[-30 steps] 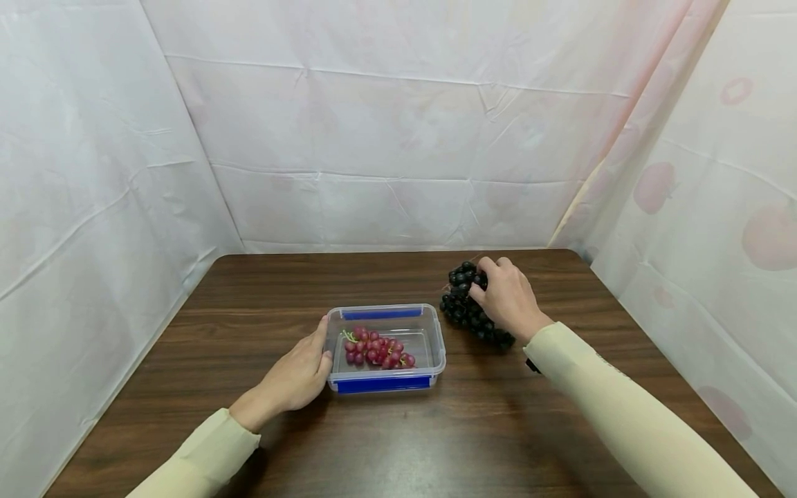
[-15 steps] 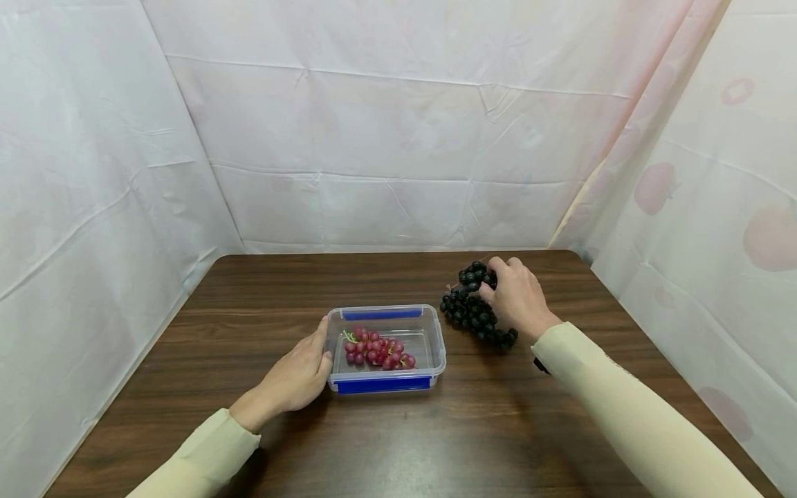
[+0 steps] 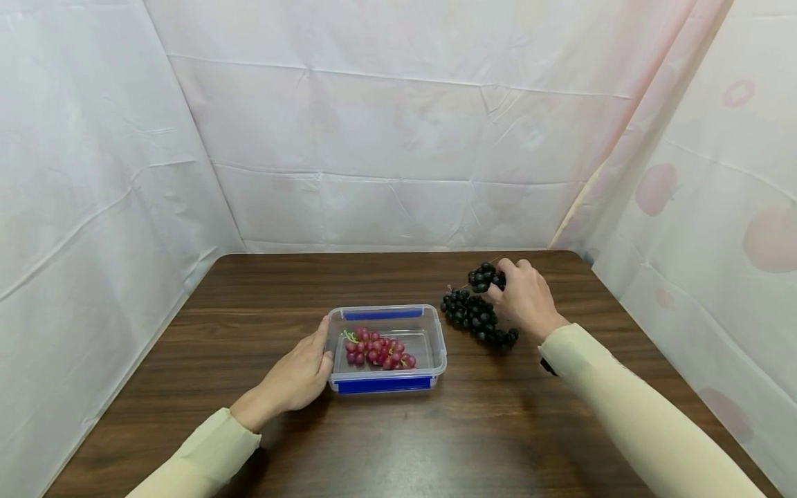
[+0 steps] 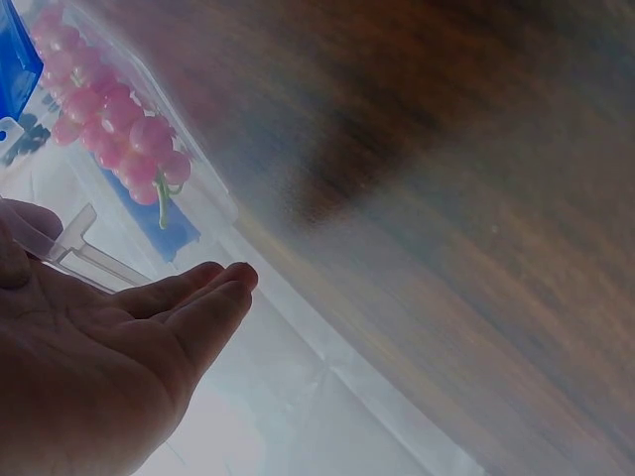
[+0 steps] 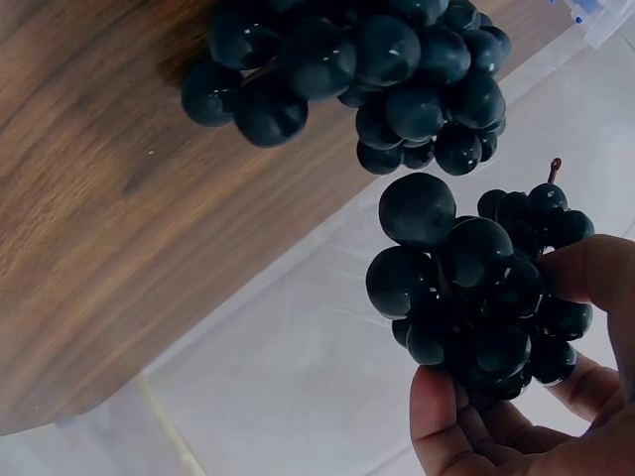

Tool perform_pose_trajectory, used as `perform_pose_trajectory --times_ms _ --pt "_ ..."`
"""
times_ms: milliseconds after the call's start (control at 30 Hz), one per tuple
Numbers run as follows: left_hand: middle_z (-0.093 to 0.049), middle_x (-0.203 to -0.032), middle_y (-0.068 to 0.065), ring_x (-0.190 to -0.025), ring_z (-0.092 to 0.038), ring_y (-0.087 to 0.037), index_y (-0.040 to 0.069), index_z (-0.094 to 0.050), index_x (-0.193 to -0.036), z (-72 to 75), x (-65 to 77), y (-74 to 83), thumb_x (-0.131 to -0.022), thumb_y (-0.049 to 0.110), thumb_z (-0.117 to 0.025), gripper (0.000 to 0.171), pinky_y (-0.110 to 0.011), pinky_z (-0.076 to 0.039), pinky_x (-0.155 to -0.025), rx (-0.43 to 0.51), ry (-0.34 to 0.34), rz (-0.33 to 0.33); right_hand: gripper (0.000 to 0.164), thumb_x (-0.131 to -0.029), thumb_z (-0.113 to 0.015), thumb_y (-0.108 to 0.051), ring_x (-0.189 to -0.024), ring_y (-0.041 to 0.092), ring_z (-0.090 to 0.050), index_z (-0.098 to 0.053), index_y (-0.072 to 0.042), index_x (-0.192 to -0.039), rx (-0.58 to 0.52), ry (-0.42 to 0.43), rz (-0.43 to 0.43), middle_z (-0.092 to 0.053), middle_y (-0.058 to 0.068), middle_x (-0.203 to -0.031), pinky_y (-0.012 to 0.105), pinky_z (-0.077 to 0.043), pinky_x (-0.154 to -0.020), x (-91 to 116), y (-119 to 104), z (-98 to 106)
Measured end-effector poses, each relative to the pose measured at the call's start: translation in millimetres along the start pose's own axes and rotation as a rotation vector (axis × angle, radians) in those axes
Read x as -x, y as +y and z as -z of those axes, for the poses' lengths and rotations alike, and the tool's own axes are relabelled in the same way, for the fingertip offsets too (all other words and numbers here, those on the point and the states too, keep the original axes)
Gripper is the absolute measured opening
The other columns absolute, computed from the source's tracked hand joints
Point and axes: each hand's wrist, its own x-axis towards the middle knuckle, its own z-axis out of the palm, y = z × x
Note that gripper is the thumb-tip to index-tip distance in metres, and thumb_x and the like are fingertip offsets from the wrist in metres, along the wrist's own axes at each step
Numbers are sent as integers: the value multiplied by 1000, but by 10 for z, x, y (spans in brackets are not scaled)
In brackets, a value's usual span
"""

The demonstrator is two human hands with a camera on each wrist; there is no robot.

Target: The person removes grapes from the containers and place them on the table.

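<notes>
My right hand (image 3: 529, 301) grips a bunch of black grapes (image 3: 486, 278) between thumb and fingers; the right wrist view shows the fingers curled about this bunch (image 5: 476, 297). Beside it on the table lies another bunch of black grapes (image 3: 476, 318), nearer me. My left hand (image 3: 295, 373) rests along the left side of a clear plastic food container (image 3: 384, 375) with blue clips, its fingers fairly straight. Inside the container lies a bunch of red grapes (image 3: 376, 349) with a green stem. In the left wrist view the fingers (image 4: 208, 307) extend beside the container wall.
The dark wood-grain table (image 3: 398, 443) stretches to a rounded far edge. White sheeting (image 3: 386, 124) hangs behind it and along both sides, the right one (image 3: 697, 228) printed with faint fruit.
My right hand has shifted to the right with one bunch of black grapes, drawing it apart from the bunch on the table. The left hand and container stay put.
</notes>
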Motion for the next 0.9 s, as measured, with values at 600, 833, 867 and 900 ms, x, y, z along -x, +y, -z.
perform_pose_trajectory --times_ms 600,833,867,900 --pt "-36 -159 -28 -144 -40 -41 -4 -9 -163 -7 4 4 -107 18 -44 69 -57 -35 -116 -1 8 3 38 -100 -63 -22 -81 39 -60 -58 1 -131 10 -9 -40 -57 29 -111 50 -49 -66 41 152 15" --pt "-35 -159 -28 -145 -40 -42 -4 -8 -162 -9 10 0 -107 18 -44 69 -57 -34 -116 0 6 1 36 -100 -64 -22 -76 38 -59 -59 1 -126 28 1 -45 -56 28 -106 49 -49 -64 51 206 5" --pt "-35 -159 -28 -145 -40 -42 -4 -8 -162 -10 9 -1 -107 18 -44 69 -57 -34 -116 1 6 0 36 -100 -64 -22 -76 38 -59 -59 1 -126 28 2 -47 -56 28 -106 49 -49 -64 52 212 7" --pt "-35 -159 -28 -144 -40 -42 -4 -9 -162 -11 8 -3 -107 18 -44 69 -57 -34 -116 2 6 -1 36 -100 -64 -23 -76 38 -59 -59 1 -126 31 3 -50 -56 27 -106 49 -49 -64 51 220 9"
